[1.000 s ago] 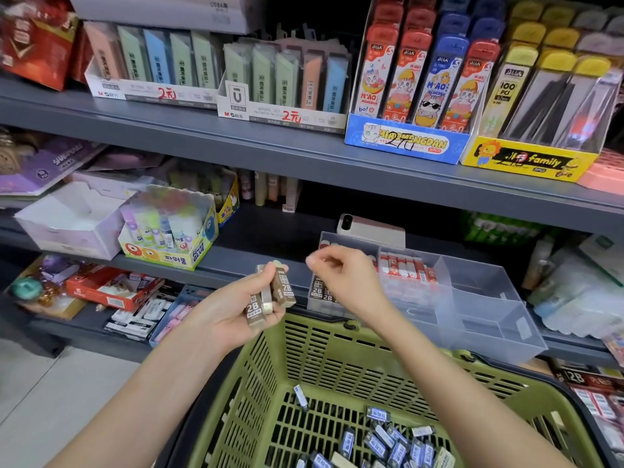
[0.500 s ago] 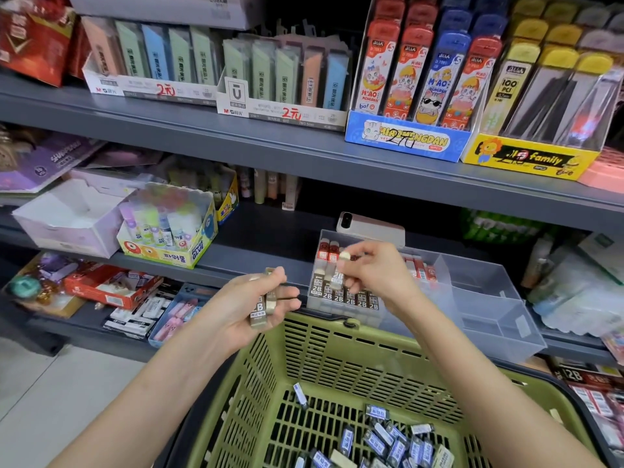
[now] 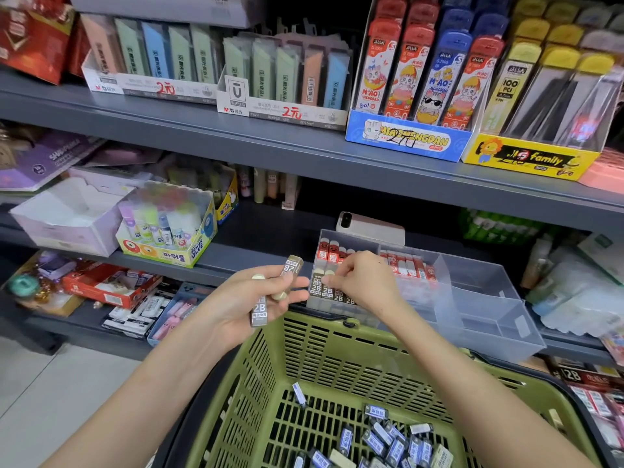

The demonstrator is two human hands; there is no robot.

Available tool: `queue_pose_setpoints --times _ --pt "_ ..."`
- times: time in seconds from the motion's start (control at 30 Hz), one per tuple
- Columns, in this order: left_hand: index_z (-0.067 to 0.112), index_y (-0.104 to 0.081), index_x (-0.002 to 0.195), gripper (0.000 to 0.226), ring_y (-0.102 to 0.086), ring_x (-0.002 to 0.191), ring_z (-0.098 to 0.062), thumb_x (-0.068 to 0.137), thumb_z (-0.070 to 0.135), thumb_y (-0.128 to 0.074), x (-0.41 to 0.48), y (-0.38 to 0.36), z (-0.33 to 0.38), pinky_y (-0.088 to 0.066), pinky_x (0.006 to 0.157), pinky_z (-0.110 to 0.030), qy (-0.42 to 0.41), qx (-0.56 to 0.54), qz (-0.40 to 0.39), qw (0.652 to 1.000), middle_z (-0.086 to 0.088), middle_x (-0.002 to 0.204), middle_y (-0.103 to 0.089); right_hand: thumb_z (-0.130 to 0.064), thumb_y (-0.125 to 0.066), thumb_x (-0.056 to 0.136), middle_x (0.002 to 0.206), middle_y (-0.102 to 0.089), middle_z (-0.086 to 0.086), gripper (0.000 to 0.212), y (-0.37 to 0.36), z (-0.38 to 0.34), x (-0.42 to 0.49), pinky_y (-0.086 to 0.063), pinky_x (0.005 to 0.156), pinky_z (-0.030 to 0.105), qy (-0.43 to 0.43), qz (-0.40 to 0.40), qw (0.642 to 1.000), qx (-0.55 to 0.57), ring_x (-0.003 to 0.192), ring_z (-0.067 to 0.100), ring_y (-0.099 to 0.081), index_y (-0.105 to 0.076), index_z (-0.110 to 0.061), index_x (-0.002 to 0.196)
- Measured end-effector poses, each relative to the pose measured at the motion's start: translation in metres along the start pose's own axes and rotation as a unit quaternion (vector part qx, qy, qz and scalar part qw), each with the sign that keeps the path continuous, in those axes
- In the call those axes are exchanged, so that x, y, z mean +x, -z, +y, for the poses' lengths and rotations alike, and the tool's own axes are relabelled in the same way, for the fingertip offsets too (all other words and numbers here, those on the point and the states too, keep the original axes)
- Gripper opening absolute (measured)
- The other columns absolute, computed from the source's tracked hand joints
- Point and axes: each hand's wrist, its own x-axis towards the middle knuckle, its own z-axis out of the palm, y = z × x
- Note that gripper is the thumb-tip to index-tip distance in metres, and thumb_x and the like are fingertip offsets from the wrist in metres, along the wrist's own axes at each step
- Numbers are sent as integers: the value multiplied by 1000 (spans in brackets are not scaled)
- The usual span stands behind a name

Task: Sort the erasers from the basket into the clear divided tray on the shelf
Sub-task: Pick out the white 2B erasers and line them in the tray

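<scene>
The right hand (image 3: 363, 282) covers part of the left compartment of the tray (image 3: 489, 309). The basket (image 3: 337, 359) is cut off by the frame's bottom edge; print on its erasers (image 3: 374, 444) is unreadable.

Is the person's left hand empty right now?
No, the left hand grips several grey-sleeved 2B erasers above the green plastic basket.

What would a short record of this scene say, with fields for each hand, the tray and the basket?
left hand: grips several grey-sleeved 2B erasers
right hand: pinches one 2B eraser standing in the tray's left compartment
clear divided plastic tray: on the grey metal shelf; left compartment has red-sleeved erasers behind, 2B ones in front
green plastic basket: blue-sleeved erasers lie on its bottom
</scene>
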Motion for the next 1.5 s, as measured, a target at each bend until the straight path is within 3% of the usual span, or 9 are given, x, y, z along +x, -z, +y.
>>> queue_pose_setpoints --times 0.07,0.17,0.37,0.47,0.6,0.83,0.97,1.13,1.5 --pt "-2 -60 105 24 -73 84 -20 82 6 -63 -1 -2 0 -44 41 -13 -7 28 -6 1000 -13 94 -74 -40 -60 88 64 -54 -14 25 5 -5 -8 -40 62 23 37 28 995 83 65 6 -51 -69 -17 84" --pt "-1 -60 100 24 -72 85 -20 80 9 -66 -3 -3 -2 -38 38 -12 -28 99 -25 994 -12 95 -74 -40 -58 89 62 -60 -6 27 15 -19 -24 -42 48 21 49 -83 934 344 54 12 -50 -70 -17 81" --pt "4 -61 89 39 -72 74 -16 57 23 -75 -6 -6 -4 -31 34 -12 -48 131 -21 990 -8 76 -73 2 -64 81 54 -58 -2 11 39 -16 -36 -40 48 22 61 -236 884 399 45 9 -48 -58 -7 78" --pt "2 -64 87 33 -72 70 -15 60 19 -75 -4 -5 -3 -45 44 -12 -40 84 -18 996 -11 76 -73 9 -58 79 63 -58 0 26 39 -12 -41 -40 53 27 91 -255 897 351 53 12 -49 -60 -9 98" --pt "-3 -65 95 32 -72 87 -24 71 18 -71 -3 -6 -5 -54 62 -17 -27 26 -59 998 -21 97 -72 6 -61 78 74 -55 -1 54 29 -9 -47 -46 62 28 152 -261 898 320 61 12 -50 -53 -25 122" --pt "-2 -57 88 14 -52 46 -12 89 12 -61 6 1 -3 -37 36 -15 21 -60 53 997 -11 61 -59 11 -68 74 61 -57 0 39 35 16 -23 -48 53 28 6 -99 893 438 56 23 -56 -49 -7 102" --pt "0 -53 94 7 -56 59 -18 88 2 -55 9 6 -1 -45 53 -25 55 -105 61 991 -14 76 -56 4 -62 82 59 -61 8 30 27 24 -7 -51 50 27 -62 -88 926 362 45 15 -56 -51 -2 109" --pt "-5 -54 99 30 -57 82 -27 86 -20 -31 10 12 3 -46 69 -37 57 -118 72 989 -22 99 -51 2 -61 80 61 -63 8 40 14 22 -2 -53 53 32 -73 -80 943 315 45 17 -58 -44 -15 112" --pt "-3 -60 94 27 -73 75 -24 68 0 -66 9 9 -2 -60 59 -32 9 -59 31 998 -17 81 -73 9 -64 75 71 -62 14 31 9 14 -3 -59 63 35 -91 -100 953 271 48 17 -61 -57 -6 102"
